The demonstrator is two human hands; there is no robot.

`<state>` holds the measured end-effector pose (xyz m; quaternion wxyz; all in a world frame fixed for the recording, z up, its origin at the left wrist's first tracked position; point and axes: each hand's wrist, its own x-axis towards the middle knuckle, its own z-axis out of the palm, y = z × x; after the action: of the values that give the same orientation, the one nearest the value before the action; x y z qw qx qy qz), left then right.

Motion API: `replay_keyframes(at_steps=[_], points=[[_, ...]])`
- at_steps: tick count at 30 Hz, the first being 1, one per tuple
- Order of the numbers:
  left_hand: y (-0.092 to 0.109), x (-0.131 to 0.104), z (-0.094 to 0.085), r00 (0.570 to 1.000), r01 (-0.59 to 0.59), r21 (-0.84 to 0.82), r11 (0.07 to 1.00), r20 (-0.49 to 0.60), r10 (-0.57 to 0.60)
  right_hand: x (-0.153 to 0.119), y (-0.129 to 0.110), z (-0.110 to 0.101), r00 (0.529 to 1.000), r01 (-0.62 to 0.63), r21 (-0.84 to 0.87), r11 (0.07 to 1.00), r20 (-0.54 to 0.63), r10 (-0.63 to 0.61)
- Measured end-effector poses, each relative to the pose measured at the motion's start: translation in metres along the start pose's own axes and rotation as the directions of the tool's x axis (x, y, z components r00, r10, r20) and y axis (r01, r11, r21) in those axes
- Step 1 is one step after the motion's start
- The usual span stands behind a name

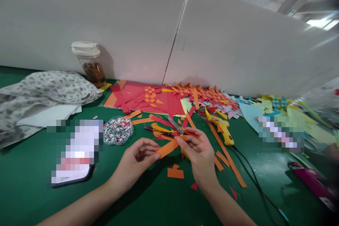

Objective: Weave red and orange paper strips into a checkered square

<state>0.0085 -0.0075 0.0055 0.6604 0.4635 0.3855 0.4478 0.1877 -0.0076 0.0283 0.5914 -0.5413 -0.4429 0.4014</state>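
An orange paper strip (168, 148) is stretched between both hands above the green table. My left hand (140, 155) pinches its left end between thumb and fingers. At the other end, my right hand (197, 150) grips the strip, thumb on top. Just beyond the hands lie scissors (174, 124) with metal blades, amid orange, red and yellow paper scraps. A yellow hot glue gun (219, 125) rests to the right of my right hand. Below the strip sits a small orange paper piece (175, 173).
Left are a clear round case of googly eyes (118, 130), a blurred phone (76, 152), patterned cloth (47, 88) and a lidded cup (91, 65). Red paper sheets (169, 104) and woven paper fish (203, 93) line the white partition. A black cord (254, 173) runs right, near a magenta object (314, 183).
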Motion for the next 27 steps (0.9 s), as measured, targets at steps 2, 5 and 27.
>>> replay_keyframes(at_steps=[2, 5, 27], points=[[-0.001, -0.001, 0.000, 1.000, 0.003, 0.006, 1.000, 0.004, -0.003, -0.001, -0.002, 0.000, 1.000, 0.016, -0.002, 1.000, -0.012, -0.016], [-0.001, -0.001, -0.001, 1.000, -0.007, 0.031, 1.000, 0.008, 0.007, -0.001, -0.004, 0.001, 0.999, 0.035, -0.010, 0.999, -0.034, -0.035], [0.027, -0.017, -0.044, 0.821, -0.434, 0.856, 0.281, 0.247, 0.515, 0.002, -0.024, 0.005, 0.953, -0.212, 0.161, 0.964, 0.251, 0.168]])
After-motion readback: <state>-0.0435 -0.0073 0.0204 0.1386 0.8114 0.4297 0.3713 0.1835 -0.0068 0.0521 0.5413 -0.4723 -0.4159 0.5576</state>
